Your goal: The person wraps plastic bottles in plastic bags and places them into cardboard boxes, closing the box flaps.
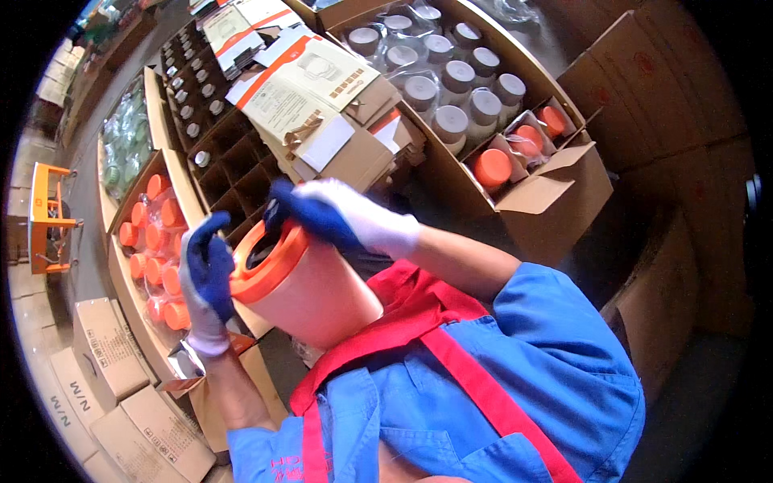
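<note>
A large pale cylindrical container [320, 290] with a thick orange rim [272, 281] leans in front of my chest. Its lower end is against or behind the red edge of my apron [386, 320]. Inside the rim is a dark opening. My right hand [350, 214], in a white glove with a blue coated palm, grips the upper side of the rim, its fingertips partly hidden. My left hand [208, 278], gloved alike, is upright at the opposite side of the rim. Its fingers are loosely curved and apart, and the palm side is near or touching the orange edge.
Flattened printed cartons [302, 90] lie piled on a divided box [241, 175] holding small bottles. An open carton [543, 241] at upper right holds several grey-capped and orange-capped jars. Orange-lidded jars [154, 275] fill a box on the left. Closed cartons [151, 441] and an orange cart [45, 217] stand beyond.
</note>
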A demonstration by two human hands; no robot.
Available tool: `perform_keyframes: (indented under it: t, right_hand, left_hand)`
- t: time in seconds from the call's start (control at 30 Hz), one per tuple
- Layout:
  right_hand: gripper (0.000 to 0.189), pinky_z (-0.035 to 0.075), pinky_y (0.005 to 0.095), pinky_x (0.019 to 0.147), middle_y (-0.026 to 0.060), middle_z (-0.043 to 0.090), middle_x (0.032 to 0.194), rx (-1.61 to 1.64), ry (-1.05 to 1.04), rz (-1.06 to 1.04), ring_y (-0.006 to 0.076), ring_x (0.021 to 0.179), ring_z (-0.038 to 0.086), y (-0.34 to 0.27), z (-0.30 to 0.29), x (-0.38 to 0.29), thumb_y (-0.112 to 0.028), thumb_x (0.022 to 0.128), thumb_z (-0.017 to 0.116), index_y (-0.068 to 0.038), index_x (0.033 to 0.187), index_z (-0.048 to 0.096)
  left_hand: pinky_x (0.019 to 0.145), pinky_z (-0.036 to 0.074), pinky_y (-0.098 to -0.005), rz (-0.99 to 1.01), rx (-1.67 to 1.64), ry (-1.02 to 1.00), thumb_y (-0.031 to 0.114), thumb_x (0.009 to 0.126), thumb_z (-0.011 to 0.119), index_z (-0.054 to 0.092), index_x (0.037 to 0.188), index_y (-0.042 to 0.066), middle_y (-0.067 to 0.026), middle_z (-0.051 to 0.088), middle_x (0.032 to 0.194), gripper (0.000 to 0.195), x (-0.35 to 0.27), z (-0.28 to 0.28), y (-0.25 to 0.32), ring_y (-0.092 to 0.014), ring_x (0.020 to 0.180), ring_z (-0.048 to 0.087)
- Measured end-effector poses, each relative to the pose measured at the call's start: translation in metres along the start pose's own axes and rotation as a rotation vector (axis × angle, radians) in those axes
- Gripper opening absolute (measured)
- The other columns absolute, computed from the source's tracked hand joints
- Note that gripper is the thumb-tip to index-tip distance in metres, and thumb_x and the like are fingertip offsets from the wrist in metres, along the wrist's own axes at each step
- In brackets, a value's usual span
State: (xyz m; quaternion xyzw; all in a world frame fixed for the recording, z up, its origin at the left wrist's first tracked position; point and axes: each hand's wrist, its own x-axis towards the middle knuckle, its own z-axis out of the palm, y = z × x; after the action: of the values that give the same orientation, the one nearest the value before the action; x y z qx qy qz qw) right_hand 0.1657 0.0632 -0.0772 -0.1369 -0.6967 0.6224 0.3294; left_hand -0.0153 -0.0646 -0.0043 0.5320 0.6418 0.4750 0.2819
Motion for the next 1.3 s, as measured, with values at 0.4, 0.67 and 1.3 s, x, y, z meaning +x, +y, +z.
perform_keyframes:
  t: [0.4,0.67,1.3]
  right_hand:
    - [0.037,0.047,0.0358,0.090,0.0143,0.065,0.111,0.087,-0.123,0.087,0.0270,0.097,0.064,-0.023,-0.015,-0.002,-0.030,0.097,0.042,-0.003,0.114,0.061]
    - [0.056,0.044,0.0314,0.090,0.0094,0.069,0.096,-0.106,-0.060,-0.103,0.0189,0.090,0.063,-0.028,-0.011,-0.010,-0.043,0.100,0.034,0.002,0.100,0.068]
    - [0.038,0.054,0.0363,0.084,0.0103,0.056,0.112,-1.282,-0.997,-0.580,0.0293,0.107,0.055,-0.182,-0.047,-0.073,-0.024,0.069,0.068,-0.009,0.104,0.065]
  left_hand:
    - [0.061,0.048,-0.0279,0.036,0.059,0.009,0.009,0.091,0.055,0.056,0.117,0.002,-0.0106,0.063,0.089,0.027,0.011,0.028,0.028,-0.015,0.070,0.060]
    - [0.076,0.050,-0.0345,0.043,-0.180,-0.045,0.024,0.096,0.051,0.059,0.112,0.001,-0.0093,0.066,0.099,0.029,-0.003,0.016,-0.010,-0.018,0.088,0.064]
    - [0.060,0.046,-0.0353,1.081,0.187,-0.021,0.028,0.067,0.057,0.055,0.077,0.011,-0.0038,0.049,0.068,0.020,-0.104,0.122,0.097,-0.022,0.067,0.055]
